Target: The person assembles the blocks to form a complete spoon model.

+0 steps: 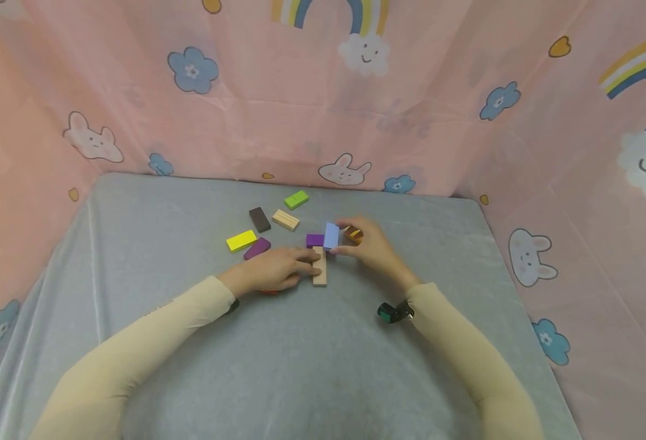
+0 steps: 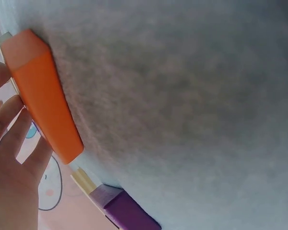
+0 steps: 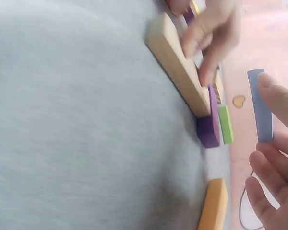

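Observation:
In the head view my right hand point(image 1: 374, 247) pinches a light blue block point(image 1: 331, 236) between thumb and fingers. The right wrist view shows this blue block point(image 3: 262, 106) raised off the cloth, gripped at its two ends. With its fingertips, my left hand point(image 1: 275, 269) touches a plain wooden block point(image 1: 319, 278) lying lengthwise. A purple block point(image 1: 315, 241) lies at the far end of the wooden block, close to the blue one. Mostly hidden beneath the left hand is an orange block point(image 2: 48, 103). Behind the right fingers sits a brown and yellow striped block point(image 1: 354, 234).
Left of the hands lie a yellow block point(image 1: 241, 241), another purple block point(image 1: 257, 248) and a dark brown block point(image 1: 259, 219). Farther back are a striped wood block point(image 1: 286, 219) and a green block point(image 1: 296, 199). Grey cloth point(image 1: 311, 360) covers the table; a pink curtain point(image 1: 256, 128) surrounds it.

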### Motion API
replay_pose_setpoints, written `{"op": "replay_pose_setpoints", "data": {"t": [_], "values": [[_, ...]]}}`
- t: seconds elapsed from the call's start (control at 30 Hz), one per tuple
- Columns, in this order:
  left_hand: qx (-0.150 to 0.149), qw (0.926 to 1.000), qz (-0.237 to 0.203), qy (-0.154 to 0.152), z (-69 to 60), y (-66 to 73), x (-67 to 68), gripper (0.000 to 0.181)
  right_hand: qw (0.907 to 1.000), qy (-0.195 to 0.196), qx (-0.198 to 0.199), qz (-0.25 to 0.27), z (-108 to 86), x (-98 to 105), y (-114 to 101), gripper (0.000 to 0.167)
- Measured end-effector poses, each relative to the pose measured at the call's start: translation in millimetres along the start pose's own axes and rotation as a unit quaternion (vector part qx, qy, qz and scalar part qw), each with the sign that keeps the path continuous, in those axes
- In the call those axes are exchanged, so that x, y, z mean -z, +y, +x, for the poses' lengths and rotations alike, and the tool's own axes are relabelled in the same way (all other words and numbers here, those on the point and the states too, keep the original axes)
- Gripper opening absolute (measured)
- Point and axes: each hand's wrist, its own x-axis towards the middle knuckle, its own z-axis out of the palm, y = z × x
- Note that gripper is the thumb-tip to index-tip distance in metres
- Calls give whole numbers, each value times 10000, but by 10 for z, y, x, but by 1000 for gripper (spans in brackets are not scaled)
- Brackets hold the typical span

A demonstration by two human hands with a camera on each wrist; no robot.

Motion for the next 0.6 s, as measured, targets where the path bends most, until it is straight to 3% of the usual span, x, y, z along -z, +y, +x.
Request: {"op": "replay_pose_setpoints", "data": {"t": [0.6], "values": [[15,10000,-33,7,-10,-30,-33,45,9990,-328,273,97,-571,-265,-68,61]]}}
